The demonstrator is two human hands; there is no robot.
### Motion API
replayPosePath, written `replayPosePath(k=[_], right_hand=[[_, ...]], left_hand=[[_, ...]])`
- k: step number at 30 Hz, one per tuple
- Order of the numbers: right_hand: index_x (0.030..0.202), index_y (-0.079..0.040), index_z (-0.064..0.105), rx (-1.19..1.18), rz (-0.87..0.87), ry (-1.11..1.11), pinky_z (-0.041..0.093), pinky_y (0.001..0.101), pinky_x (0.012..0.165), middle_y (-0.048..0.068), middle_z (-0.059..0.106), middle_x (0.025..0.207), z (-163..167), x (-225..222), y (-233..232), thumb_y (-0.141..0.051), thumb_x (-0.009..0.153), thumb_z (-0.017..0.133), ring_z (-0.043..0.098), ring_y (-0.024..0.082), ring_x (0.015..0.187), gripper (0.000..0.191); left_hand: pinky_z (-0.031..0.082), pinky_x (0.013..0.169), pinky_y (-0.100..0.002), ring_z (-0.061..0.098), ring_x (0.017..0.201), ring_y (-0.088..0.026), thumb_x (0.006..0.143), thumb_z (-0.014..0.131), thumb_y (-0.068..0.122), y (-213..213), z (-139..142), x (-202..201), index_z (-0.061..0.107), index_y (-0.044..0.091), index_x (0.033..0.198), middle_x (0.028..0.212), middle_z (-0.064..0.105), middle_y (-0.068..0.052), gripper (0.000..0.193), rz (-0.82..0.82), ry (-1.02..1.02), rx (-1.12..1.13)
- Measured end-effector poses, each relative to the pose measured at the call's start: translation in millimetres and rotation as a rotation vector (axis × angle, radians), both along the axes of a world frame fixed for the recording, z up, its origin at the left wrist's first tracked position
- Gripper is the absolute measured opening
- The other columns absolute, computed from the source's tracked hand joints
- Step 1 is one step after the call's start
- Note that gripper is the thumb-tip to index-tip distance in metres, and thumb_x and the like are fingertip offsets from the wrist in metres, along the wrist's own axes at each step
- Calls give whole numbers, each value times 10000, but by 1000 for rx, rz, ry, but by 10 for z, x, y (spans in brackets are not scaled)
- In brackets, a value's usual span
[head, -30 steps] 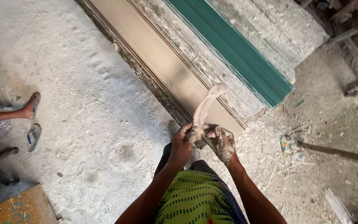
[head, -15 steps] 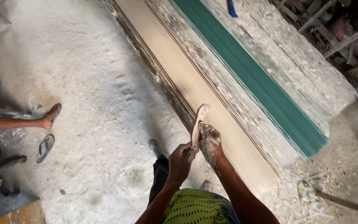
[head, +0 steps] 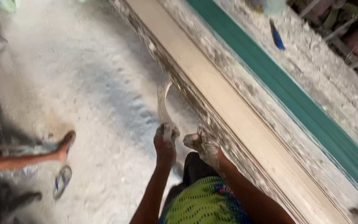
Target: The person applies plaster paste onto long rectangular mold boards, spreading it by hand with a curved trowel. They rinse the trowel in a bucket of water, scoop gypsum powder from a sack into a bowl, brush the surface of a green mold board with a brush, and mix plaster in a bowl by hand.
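Head view: left hand closed around the lower end of a curved, plaster-caked scraper blade, which rises upright just left of the long beige mould. Right hand, plaster-coated, fingers loosely curled, holds nothing, beside the mould's near edge. Another person's foot far left.

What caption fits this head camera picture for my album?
Left hand grips a pale curved strip while the dusty right hand hangs beside a long tan board.
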State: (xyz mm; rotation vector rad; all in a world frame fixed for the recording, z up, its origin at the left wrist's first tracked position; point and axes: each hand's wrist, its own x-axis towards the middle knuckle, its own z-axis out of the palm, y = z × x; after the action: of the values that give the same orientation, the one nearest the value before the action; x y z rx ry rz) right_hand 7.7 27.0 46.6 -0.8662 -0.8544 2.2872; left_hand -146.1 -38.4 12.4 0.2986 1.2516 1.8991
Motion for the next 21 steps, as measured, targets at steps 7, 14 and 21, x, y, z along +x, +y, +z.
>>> replayPosePath(k=[7, 14, 21], right_hand=[[977, -75, 614, -373, -202, 292, 547, 406, 862, 145, 695, 1019, 72, -1812, 1167, -539, 938, 458, 667, 252, 939, 491], [1045, -57, 571, -733, -351, 351, 497, 483, 930, 207, 664, 1070, 36, -3936, 2534, -652, 929, 355, 628, 327, 1000, 644], [1278, -4, 469, 232, -291, 100, 398, 516, 1105, 240, 571, 1268, -56, -6021, 3388, -592, 1009, 384, 539, 381, 1227, 652]], left_hand=[[531, 890, -354, 634, 1009, -211, 1042, 573, 192, 1086, -137, -939, 552, 13, 1253, 1124, 652, -111, 278, 148, -376, 302], [545, 931, -336, 646, 1030, -202, 1078, 520, 284, 2435, -178, -3098, 538, 18, 1224, 1134, 653, -106, 304, 237, 5, 200], [524, 925, -382, 637, 1005, -233, 1045, 542, 271, 3339, 34, -4806, 565, 35, 1140, 1099, 653, -139, 256, 202, -248, 255]])
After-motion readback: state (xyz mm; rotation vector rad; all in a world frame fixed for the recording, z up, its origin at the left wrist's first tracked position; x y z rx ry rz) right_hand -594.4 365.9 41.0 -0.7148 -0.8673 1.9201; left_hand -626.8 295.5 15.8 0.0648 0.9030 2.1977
